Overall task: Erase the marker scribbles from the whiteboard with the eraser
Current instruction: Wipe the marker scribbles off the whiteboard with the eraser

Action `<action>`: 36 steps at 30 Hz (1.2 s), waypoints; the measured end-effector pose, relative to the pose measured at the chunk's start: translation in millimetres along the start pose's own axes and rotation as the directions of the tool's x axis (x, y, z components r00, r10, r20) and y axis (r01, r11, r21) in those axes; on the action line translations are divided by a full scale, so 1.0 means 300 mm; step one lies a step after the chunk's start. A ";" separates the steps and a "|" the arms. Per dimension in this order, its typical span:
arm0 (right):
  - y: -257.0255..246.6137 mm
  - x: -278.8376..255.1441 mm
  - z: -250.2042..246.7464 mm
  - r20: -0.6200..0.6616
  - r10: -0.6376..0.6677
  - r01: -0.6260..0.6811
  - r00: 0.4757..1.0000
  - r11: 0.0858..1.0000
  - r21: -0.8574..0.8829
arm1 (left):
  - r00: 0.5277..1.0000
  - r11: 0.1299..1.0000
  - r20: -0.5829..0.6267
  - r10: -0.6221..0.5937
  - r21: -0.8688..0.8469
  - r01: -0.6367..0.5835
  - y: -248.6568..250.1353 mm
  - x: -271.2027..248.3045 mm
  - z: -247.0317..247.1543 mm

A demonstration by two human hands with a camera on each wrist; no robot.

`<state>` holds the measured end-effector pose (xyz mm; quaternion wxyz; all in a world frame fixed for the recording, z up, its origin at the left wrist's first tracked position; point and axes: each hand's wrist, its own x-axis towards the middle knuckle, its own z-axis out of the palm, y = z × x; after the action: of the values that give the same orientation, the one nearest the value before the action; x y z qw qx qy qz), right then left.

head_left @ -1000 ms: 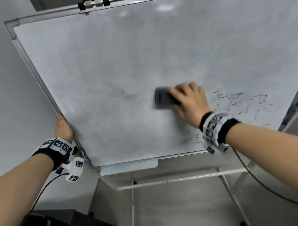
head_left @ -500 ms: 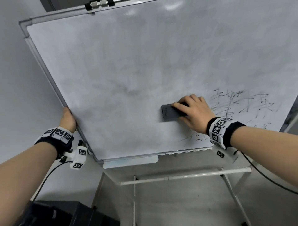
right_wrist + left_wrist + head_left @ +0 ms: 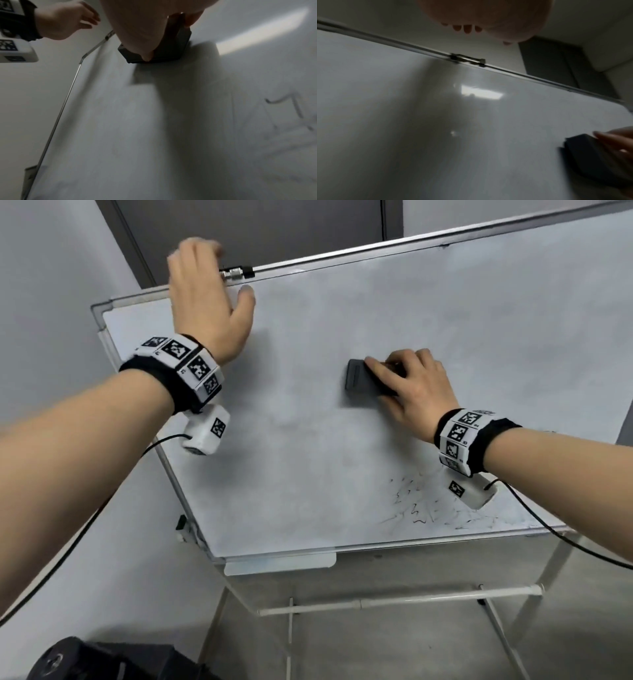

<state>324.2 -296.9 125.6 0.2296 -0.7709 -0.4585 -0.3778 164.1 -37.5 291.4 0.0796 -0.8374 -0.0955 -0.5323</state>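
The whiteboard [image 3: 342, 474] stands tilted on its frame, smeared grey over most of its face. Black marker scribbles [image 3: 421, 505] show near its lower right edge, and fainter strokes [image 3: 291, 108] appear in the right wrist view. My right hand [image 3: 411, 385] grips a dark grey eraser [image 3: 359, 380] and presses it flat on the board's middle; the eraser [image 3: 164, 50] shows held between thumb and fingers, and again at the right edge [image 3: 594, 155] of the left wrist view. My left hand [image 3: 205, 289] is raised near the board's top edge, fingers loose, holding nothing.
A metal clip [image 3: 238, 273] sits on the board's top rail. A pen tray [image 3: 281, 563] runs under the bottom edge, above the white stand legs [image 3: 376, 599]. A black object [image 3: 102, 660] lies on the floor at lower left. A dark door [image 3: 257, 231] is behind.
My left hand has let go of the board's left edge and risen to its top edge. The right hand keeps the eraser near the board's middle. The head view has shifted, showing more of the board's top.
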 end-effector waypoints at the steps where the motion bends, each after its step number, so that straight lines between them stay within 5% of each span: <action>1: 0.005 0.013 -0.009 -0.025 -0.004 0.004 1.000 1.000 0.000 | 0.999 1.000 0.030 0.027 0.001 -0.027 0.056 0.038 0.020; 6: 0.004 -0.114 0.039 -0.053 -0.037 0.038 0.998 0.999 0.017 | 0.960 0.987 0.229 0.159 -0.006 -0.162 0.315 0.110 0.153; 14: 0.039 -0.804 0.294 0.421 -0.066 0.098 0.905 0.994 -0.053 | 0.966 0.986 0.259 0.014 0.158 -0.056 0.479 0.135 0.277; 18: 0.056 -0.679 0.256 0.309 -0.129 0.136 0.942 0.991 -0.001 | 0.969 0.991 0.245 -0.002 0.132 -0.032 0.489 0.172 0.288; 24: 0.100 -0.375 0.144 -0.018 0.018 -0.017 1.000 0.999 0.050 | 0.960 0.997 0.280 0.031 0.061 -0.050 0.498 0.201 0.285; 27: 0.101 -0.572 0.227 0.147 -0.139 0.137 0.979 0.990 0.027 | 0.978 0.997 0.201 0.063 0.027 -0.070 0.508 0.179 0.281; 29: 0.104 -0.765 0.287 0.386 -0.193 0.208 0.902 0.978 0.003 | 0.980 0.996 0.190 0.058 0.055 -0.070 0.504 0.168 0.277; 31: 0.110 -0.872 0.303 0.490 -0.160 0.199 0.857 0.980 -0.028 | 0.981 0.992 0.183 0.056 0.102 -0.075 0.509 0.154 0.285; 33: 0.102 -0.839 0.287 0.475 -0.154 0.188 0.866 0.982 -0.025 | 0.986 0.987 0.156 0.064 0.133 -0.085 0.517 0.142 0.296; 36: 0.065 -0.637 0.244 0.297 -0.114 0.113 0.948 0.993 0.021 | 0.988 0.988 0.148 0.053 0.139 -0.074 0.534 0.131 0.307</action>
<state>312.3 -356.7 -70.7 0.1373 -0.7908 -0.5323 -0.2691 300.4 -168.3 283.2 0.1498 -0.8682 -0.1125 -0.4595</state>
